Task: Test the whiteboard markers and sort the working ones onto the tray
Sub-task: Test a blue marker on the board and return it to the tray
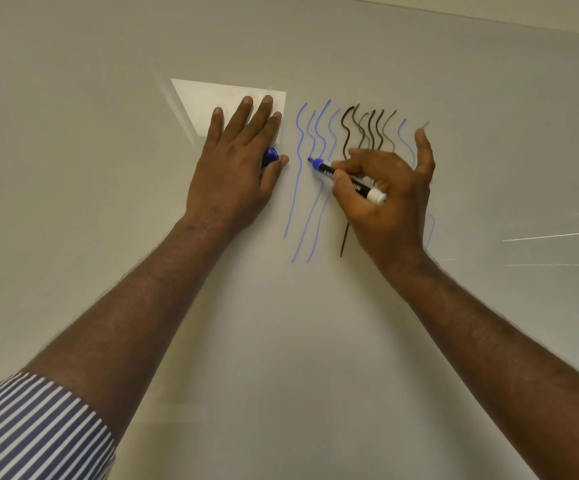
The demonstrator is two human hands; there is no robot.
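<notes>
Pinched between thumb and curled fingers, one blue marker (347,181) sits in the right hand (385,195), its tip touching the whiteboard (108,133) among the wavy test lines (blue ones at left, dark brown ones in the middle). One blue cap (269,156) is tucked under the left hand (236,168), whose fingers lie straight against the board.

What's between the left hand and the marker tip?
Head view: one wavy blue line on bare whiteboard runs between the left hand and the marker tip.
</notes>
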